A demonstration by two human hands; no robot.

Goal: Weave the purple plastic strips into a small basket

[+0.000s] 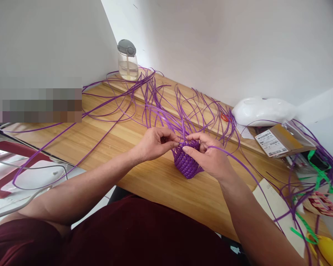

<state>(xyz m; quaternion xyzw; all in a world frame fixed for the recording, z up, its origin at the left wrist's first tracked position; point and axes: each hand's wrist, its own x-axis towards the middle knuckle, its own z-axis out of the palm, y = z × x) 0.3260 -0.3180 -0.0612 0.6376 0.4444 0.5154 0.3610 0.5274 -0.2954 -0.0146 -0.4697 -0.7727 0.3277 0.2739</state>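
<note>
A small piece of purple weaving (187, 162), shaped like the bottom of a basket, is between my hands over the wooden table. Many long purple strands fan out from its far side. My left hand (158, 143) is closed, thumb and forefinger pinching a strand at the top edge of the weave. My right hand (207, 151) grips the weave's right side, its thumb lying on the near face and forefinger along the top edge. A loose purple strand (238, 152) arcs away to the right from beside this hand. My fingertips hide part of the top edge.
A clear bottle with grey lid (127, 64) stands at the back left. At the right are a white glossy object (262, 111), a cardboard package (283, 140), green strips (318, 173), paper (277, 210) and something yellow (330, 251). White cables (24, 168) hang at the left.
</note>
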